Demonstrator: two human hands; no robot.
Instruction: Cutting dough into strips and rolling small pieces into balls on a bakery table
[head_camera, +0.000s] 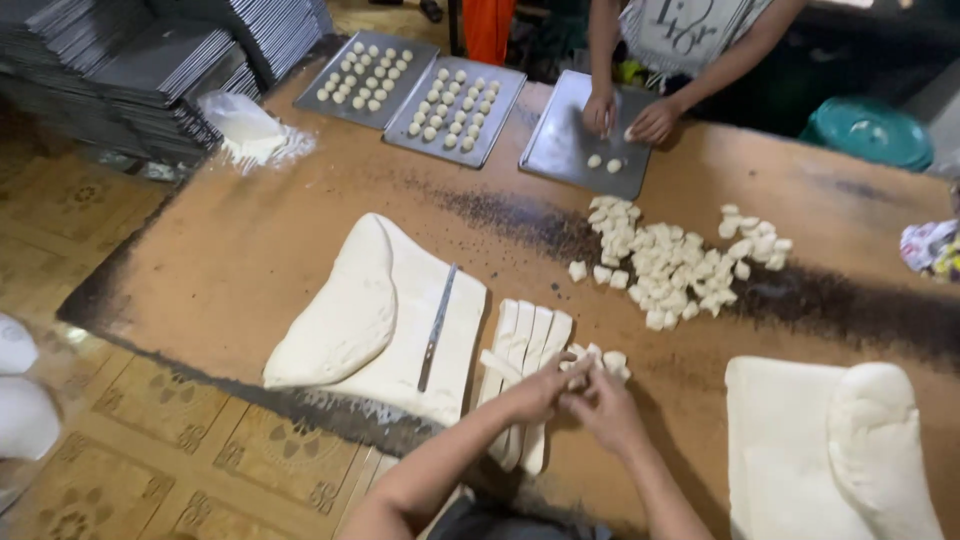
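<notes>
Dough strips (522, 350) laid on worktop (240, 250) beside knife (437, 327); left hand (540, 392) and right hand (605, 410) closed on one strip's end, where uneven pieces or sticking are risked.

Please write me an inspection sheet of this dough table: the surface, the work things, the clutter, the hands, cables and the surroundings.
Surface: brown wooden table, dusted with flour and dark marks.
Work things: dough strips side by side; small cut pieces at the hands; pile of cut pieces; folded dough sheet with a long knife lying on it; second dough sheet.
Clutter: flour heap; two trays of dough balls; third tray with few balls.
Hands: left hand and right hand together on small pieces; fingers curled.
Cables: nothing seen.
Surroundings: stacked empty trays; another person's hands at the third tray; tiled floor; green tub.
</notes>
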